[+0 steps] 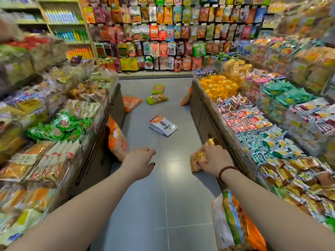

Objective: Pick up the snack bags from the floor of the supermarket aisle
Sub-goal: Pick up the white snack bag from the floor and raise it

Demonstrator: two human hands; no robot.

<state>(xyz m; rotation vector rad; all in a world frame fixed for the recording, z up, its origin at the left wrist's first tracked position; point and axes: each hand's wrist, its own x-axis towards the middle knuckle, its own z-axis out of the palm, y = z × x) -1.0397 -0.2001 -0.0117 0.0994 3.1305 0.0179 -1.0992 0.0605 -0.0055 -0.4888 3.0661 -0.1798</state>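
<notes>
The person's right hand [215, 160] clutches a golden snack bag [197, 158], nearer than the white bag [163, 125] lying mid-aisle on the floor [145, 205], and to its right. The left hand [140, 160] hangs loose and empty, on the near side of the white bag. Beyond the white bag lie a green bag [157, 99] and a farther green bag [158, 88]. Left of the white bag, an orange bag [117, 140] leans upright. More bags [233, 223] sit tucked under the right arm.

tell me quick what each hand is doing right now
Left hand: open, holding nothing.
Right hand: gripping a gold bag.
</notes>
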